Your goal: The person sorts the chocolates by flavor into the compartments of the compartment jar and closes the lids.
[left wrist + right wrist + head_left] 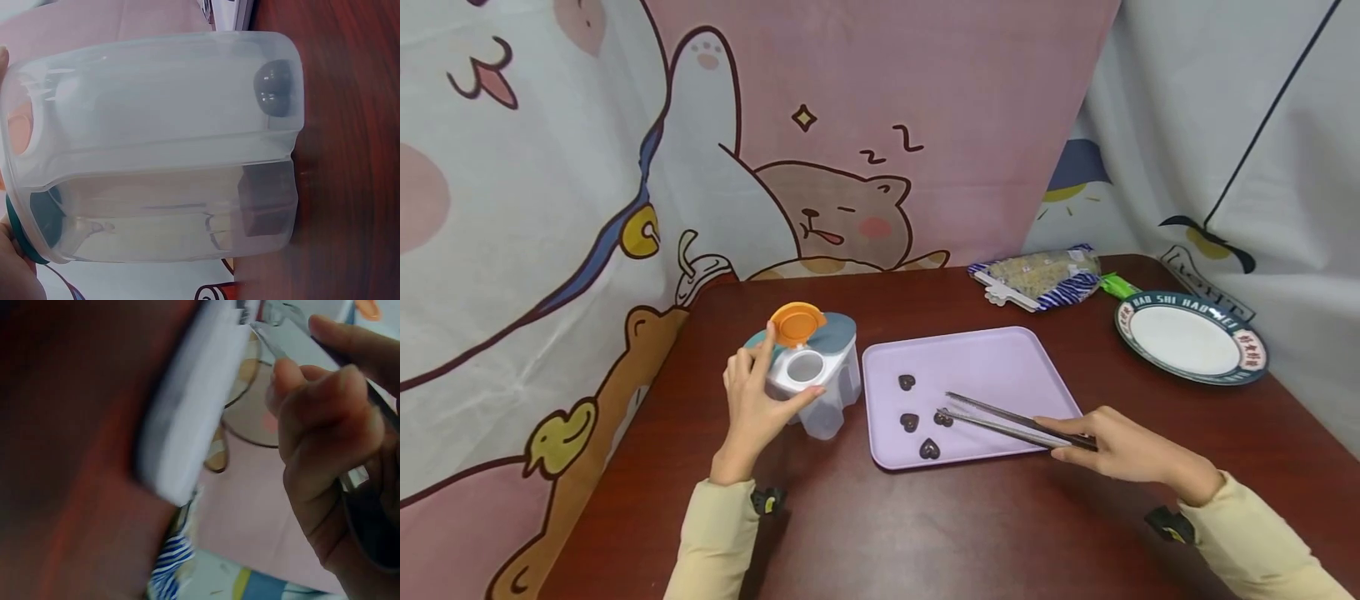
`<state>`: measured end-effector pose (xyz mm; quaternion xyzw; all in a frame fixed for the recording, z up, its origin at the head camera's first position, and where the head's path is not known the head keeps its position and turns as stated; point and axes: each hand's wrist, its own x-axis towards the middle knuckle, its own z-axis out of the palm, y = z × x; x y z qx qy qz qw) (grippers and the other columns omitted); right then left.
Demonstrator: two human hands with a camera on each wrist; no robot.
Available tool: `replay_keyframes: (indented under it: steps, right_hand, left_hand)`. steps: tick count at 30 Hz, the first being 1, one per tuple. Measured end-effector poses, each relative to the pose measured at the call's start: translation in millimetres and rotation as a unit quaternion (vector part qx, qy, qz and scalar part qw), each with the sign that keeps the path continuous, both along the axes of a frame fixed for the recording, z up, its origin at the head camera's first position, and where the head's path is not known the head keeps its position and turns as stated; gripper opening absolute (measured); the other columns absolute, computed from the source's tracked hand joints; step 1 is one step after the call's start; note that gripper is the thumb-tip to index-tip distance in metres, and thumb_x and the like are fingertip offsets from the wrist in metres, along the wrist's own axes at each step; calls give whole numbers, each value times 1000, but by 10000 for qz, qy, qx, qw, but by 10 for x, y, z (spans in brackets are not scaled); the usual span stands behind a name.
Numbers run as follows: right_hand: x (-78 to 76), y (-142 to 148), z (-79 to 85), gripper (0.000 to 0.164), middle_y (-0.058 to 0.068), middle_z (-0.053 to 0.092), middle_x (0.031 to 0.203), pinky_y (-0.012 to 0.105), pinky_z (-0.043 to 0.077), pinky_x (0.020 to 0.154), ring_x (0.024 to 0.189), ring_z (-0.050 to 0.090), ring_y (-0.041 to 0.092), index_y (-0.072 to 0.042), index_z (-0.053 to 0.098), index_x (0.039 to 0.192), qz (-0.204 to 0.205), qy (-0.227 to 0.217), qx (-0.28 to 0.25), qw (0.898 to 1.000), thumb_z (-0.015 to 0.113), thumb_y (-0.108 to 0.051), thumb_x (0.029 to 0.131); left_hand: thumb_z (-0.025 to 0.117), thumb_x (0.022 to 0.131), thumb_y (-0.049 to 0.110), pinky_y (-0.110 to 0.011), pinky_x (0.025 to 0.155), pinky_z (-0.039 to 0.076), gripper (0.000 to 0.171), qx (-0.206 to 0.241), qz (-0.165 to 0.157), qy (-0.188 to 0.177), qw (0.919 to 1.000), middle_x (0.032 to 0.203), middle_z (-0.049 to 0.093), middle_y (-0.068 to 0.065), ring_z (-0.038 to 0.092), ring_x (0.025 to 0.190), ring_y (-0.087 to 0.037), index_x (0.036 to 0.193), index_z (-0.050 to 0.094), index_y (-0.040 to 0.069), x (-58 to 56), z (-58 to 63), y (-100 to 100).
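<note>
A clear plastic storage container (824, 417) with a white and teal lid stands left of the lilac tray (992, 358). Its orange flip cap (797, 323) is raised above a round opening. My left hand (752, 400) spreads across the lid, index fingertip at the cap, thumb straight near the front rim. Inside, a dark rounded piece (274, 89) lies at the bottom. My right hand (1112, 446) grips metal tongs (1000, 421). One tong tip meets a dark heart-shaped piece (943, 417), like a chocolate; the other tip stands apart. Several similar heart pieces (929, 448) lie around it.
Behind the tray lies a blue-striped food bag (1045, 275) closed with a white clip (1011, 293). A green packet (1118, 286) sits beside it. At the right is a green-rimmed plate (1187, 337). Printed cloth (850, 83) hangs behind the brown table (880, 533).
</note>
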<state>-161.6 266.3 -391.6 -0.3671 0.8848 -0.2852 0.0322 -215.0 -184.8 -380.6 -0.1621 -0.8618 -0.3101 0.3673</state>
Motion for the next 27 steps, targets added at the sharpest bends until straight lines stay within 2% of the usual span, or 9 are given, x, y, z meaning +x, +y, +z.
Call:
replay_keyframes:
  steps: [5,11,14,17,23,27]
  right_hand:
    - [29,105,-77,43,-21,34,58,12,26,42,48,21,-10,-5,54,121,-41,-232,3,9997,59,-27,84]
    - [32,99,-149,40,-23,29,57,9,24,43,49,17,-10,-6,56,120,-46,44,15,10000,60,-25,84]
    - [21,80,-178,39,-23,41,55,8,22,42,50,15,-9,-4,56,120,51,71,-54,9999,59,-22,85]
    - [20,66,-185,39,-17,52,55,8,20,42,50,13,-9,-4,56,119,104,53,-131,9998,59,-20,85]
    - [27,47,-183,38,-14,55,57,9,21,42,50,15,-8,-2,55,120,161,-59,-222,9996,58,-19,85]
    - [22,41,-173,37,1,68,78,7,33,49,55,34,-11,-1,56,119,186,15,-311,9993,58,-17,85]
  left_hand:
    - [74,56,57,-42,80,23,102,50,-1,36,10000,88,41,-12,35,88,-26,139,29,21,-1,4,-5]
    - [79,54,49,-42,81,22,104,0,-1,-45,10000,89,42,-11,35,90,-25,140,28,21,-16,-7,2]
    - [78,54,49,-42,81,22,104,-6,-2,-52,10000,90,41,-12,35,90,-26,140,27,21,-12,-3,0]
    - [78,55,49,-42,82,22,103,-18,-7,-80,10000,90,41,-12,35,91,-27,140,27,21,-13,1,-2]
    - [81,53,42,-43,83,22,104,1,0,-123,9999,90,41,-12,35,91,-26,140,27,23,-5,-1,6]
    - [81,53,42,-43,82,22,105,9,13,-132,9999,90,41,-11,35,91,-26,140,27,23,-6,-7,11]
